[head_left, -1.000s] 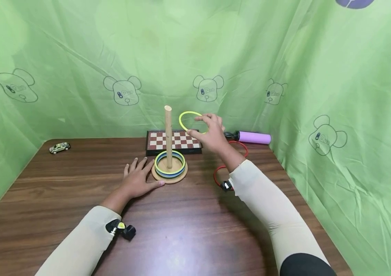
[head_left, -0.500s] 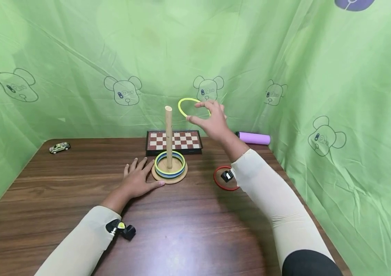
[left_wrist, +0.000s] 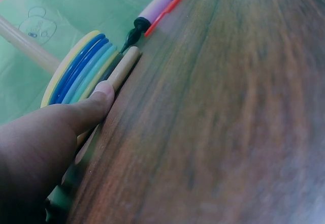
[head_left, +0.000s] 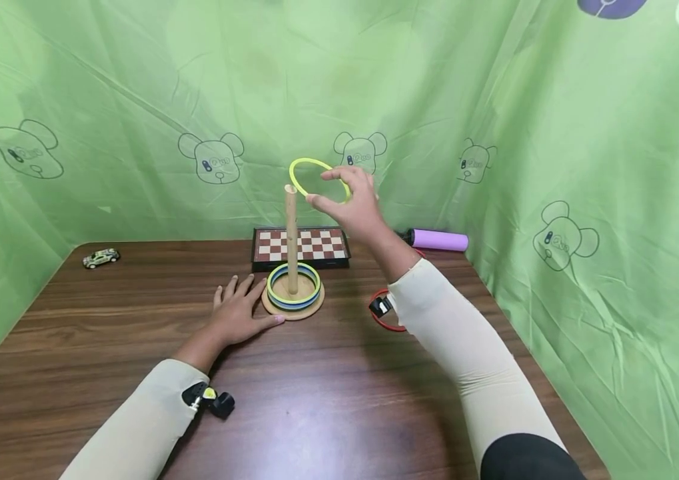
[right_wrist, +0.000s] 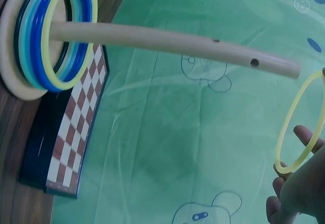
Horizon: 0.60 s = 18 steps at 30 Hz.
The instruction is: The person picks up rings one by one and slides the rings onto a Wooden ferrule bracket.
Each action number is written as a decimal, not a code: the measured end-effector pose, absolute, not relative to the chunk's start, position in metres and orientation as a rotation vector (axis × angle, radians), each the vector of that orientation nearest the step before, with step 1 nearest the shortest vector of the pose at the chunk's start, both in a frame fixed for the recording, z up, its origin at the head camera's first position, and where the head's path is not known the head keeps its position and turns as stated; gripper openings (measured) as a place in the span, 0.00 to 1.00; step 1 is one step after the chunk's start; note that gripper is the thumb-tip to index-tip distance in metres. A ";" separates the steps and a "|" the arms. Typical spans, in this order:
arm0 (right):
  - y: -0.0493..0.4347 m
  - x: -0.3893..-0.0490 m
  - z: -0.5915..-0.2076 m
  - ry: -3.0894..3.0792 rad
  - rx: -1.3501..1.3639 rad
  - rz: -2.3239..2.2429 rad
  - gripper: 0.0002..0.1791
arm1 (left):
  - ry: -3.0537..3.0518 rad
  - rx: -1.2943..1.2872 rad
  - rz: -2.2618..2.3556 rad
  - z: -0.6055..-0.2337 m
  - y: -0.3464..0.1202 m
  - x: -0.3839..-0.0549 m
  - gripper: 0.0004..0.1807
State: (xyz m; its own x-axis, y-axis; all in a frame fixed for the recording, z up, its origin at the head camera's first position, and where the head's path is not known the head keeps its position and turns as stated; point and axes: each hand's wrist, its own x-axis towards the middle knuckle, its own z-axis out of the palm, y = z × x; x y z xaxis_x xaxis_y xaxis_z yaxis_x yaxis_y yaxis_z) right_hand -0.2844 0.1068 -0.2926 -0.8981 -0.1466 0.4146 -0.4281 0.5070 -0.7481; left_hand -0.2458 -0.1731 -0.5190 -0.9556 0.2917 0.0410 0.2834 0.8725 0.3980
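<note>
A wooden peg [head_left: 292, 233] stands upright on a round wooden base [head_left: 294, 315]. Several rings [right_wrist: 38, 36] in yellow, blue, light blue and dark colours are stacked round its foot. My right hand [head_left: 354, 203] pinches a yellow ring [head_left: 309, 160] between thumb and fingers; the ring is tilted, close beside the peg's top and not around it in the right wrist view. My left hand [head_left: 236, 315] lies on the table with fingers spread, thumb and forefinger touching the base's left edge. In the left wrist view the thumb [left_wrist: 99, 104] presses against the base.
Behind the peg lies a checkered game board [head_left: 330, 247]. A purple hand pump [head_left: 440, 240] is at the back right, and a red ring [head_left: 392, 327] lies under the right forearm. At the far left sits a toy car [head_left: 101, 258]. A green curtain [head_left: 135, 167] encloses the table.
My right hand has raised the yellow ring from beside the board, then moved it leftward to the peg's top. My left hand has stayed at the base.
</note>
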 end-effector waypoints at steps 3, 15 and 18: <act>0.100 -0.283 -0.295 -2.444 0.543 1.316 0.30 | 3.026 0.468 0.627 -0.519 -0.174 -0.246 0.63; 0.086 -0.280 -0.327 -2.518 0.648 1.285 0.36 | 3.024 0.470 0.628 -0.518 -0.173 -0.245 0.63; 0.086 -0.281 -0.339 -2.543 0.649 1.289 0.37 | 3.026 0.471 0.633 -0.518 -0.173 -0.246 0.63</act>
State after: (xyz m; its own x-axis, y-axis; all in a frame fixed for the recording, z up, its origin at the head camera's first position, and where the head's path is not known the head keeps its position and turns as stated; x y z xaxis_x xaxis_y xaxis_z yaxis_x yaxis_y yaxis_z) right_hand -0.2811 0.0857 -0.3394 -0.8790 -0.2864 0.3812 -0.4768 0.5184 -0.7099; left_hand -0.2457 -0.1730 -0.5184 -0.9546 0.2943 0.0466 0.2883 0.8728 0.3938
